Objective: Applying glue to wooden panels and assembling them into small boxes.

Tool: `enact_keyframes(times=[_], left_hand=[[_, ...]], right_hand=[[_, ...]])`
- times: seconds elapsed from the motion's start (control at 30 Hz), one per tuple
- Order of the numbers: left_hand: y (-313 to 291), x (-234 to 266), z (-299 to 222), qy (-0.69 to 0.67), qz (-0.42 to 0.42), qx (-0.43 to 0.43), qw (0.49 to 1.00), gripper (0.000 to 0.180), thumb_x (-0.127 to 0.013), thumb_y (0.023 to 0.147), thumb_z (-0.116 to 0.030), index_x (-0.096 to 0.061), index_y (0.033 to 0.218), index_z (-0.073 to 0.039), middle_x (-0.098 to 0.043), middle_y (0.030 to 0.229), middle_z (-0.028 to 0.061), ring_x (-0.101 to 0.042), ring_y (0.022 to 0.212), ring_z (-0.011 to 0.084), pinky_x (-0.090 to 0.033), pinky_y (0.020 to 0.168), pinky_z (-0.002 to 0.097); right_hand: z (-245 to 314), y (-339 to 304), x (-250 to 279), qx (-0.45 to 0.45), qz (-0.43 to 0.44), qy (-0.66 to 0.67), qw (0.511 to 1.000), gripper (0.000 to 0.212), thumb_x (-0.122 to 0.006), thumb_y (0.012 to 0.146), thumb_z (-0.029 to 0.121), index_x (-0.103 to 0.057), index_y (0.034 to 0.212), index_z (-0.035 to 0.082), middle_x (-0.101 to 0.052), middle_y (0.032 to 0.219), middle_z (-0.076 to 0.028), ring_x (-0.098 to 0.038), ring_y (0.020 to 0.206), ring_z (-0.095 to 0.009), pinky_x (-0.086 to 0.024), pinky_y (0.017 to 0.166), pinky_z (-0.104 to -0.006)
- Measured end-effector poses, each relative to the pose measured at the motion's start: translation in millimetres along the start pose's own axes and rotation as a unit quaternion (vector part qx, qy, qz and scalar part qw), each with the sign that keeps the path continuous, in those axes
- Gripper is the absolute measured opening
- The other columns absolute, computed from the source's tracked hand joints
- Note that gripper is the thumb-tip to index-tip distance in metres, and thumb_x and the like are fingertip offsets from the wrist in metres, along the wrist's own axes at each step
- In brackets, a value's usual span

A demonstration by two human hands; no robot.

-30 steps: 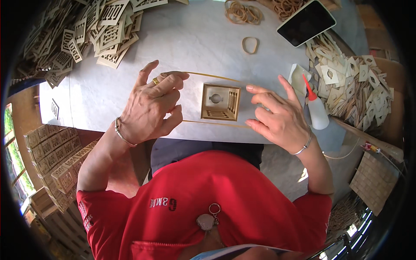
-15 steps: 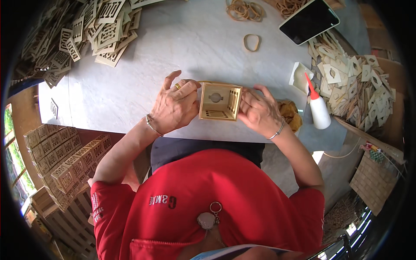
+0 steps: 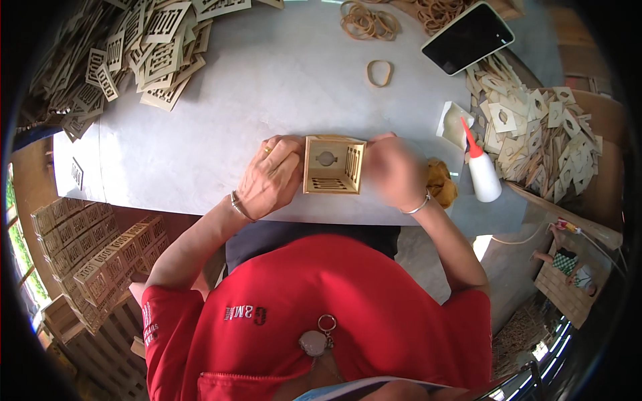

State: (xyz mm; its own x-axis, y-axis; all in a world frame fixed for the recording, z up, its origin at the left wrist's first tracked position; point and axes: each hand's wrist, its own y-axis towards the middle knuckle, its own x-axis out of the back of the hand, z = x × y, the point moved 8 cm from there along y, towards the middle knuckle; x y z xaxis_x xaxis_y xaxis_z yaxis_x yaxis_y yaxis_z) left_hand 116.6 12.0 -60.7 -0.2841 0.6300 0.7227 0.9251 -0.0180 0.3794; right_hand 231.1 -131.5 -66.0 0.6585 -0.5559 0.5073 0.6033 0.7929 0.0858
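A small open-topped wooden box [image 3: 336, 147] stands between my hands near the table's front edge. Its open side faces up, showing slotted walls and a round cut-out in the far wall. My left hand [image 3: 271, 175] is closed against the box's left side, fingers curled and a ring on one of them. Against the right side rests my right hand [image 3: 396, 175], its fingers blurred but bent round the box wall. A tan strip, perhaps a rubber band, shows along the box's far edge.
A loose rubber band [image 3: 379, 73], a phone [image 3: 468, 38] and a white glue bottle [image 3: 485, 177] with a red nozzle lie beyond. Slotted wooden panels [image 3: 164, 60] heap up far left, cut wooden pieces [image 3: 535, 134] far right. Finished boxes [image 3: 100, 254] stack at left; a person [image 3: 568, 264] lies on a mat.
My left index finger, raised before, is now curled in by the box. My right hand has blurred with motion. The view has shifted slightly, and more of the person on the mat shows.
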Motion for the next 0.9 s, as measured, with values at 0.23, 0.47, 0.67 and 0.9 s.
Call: enact_keyframes(times=[0.23, 0.47, 0.67, 0.9], left_hand=[[-5.9, 4.8, 4.7, -0.079, -0.036, 0.055, 0.995, 0.028, -0.061, 0.07, 0.008, -0.055, 0.097, 0.001, -0.056, 0.097, 0.0144, -0.056, 0.084, 0.0299, -0.047, 0.073, 0.036], [29.5, 55.9, 18.5, -0.12, -0.12, 0.152, 0.974, 0.034, -0.067, 0.074, -0.001, -0.056, 0.106, -0.001, -0.056, 0.105, 0.0129, -0.057, 0.093, 0.027, -0.046, 0.079, 0.0341], [72.7, 59.1, -23.7, -0.281, -0.071, 0.084, 0.953, 0.044, -0.074, 0.077, -0.012, -0.054, 0.115, 0.0, -0.058, 0.11, 0.0107, -0.057, 0.098, 0.0222, -0.046, 0.084, 0.0339], [58.7, 57.6, -34.2, -0.304, 0.078, 0.116, 0.942, 0.021, -0.072, 0.076, -0.005, -0.059, 0.092, -0.003, -0.061, 0.084, 0.005, -0.059, 0.072, 0.0166, -0.046, 0.078, 0.0323]], right_hand=[[9.8, 55.6, 31.3, 0.154, -0.162, -0.295, 0.929, 0.02, -0.065, 0.072, 0.0, -0.058, 0.089, 0.008, -0.058, 0.089, -0.007, -0.057, 0.084, -0.026, -0.046, 0.074, -0.0376], [15.2, 69.1, 40.9, 0.132, -0.114, -0.199, 0.964, 0.01, -0.063, 0.081, 0.006, -0.057, 0.088, 0.008, -0.06, 0.082, -0.004, -0.057, 0.082, -0.024, -0.043, 0.077, -0.0353], [96.4, 56.8, 28.6, 0.117, 0.031, 0.019, 0.992, 0.008, -0.062, 0.083, 0.005, -0.057, 0.088, 0.007, -0.059, 0.078, -0.005, -0.055, 0.069, -0.022, -0.045, 0.064, -0.0305], [120.3, 34.1, 23.9, 0.231, 0.084, -0.11, 0.963, 0.015, -0.067, 0.076, 0.006, -0.055, 0.084, 0.006, -0.057, 0.074, -0.002, -0.055, 0.068, -0.018, -0.043, 0.08, -0.0355]])
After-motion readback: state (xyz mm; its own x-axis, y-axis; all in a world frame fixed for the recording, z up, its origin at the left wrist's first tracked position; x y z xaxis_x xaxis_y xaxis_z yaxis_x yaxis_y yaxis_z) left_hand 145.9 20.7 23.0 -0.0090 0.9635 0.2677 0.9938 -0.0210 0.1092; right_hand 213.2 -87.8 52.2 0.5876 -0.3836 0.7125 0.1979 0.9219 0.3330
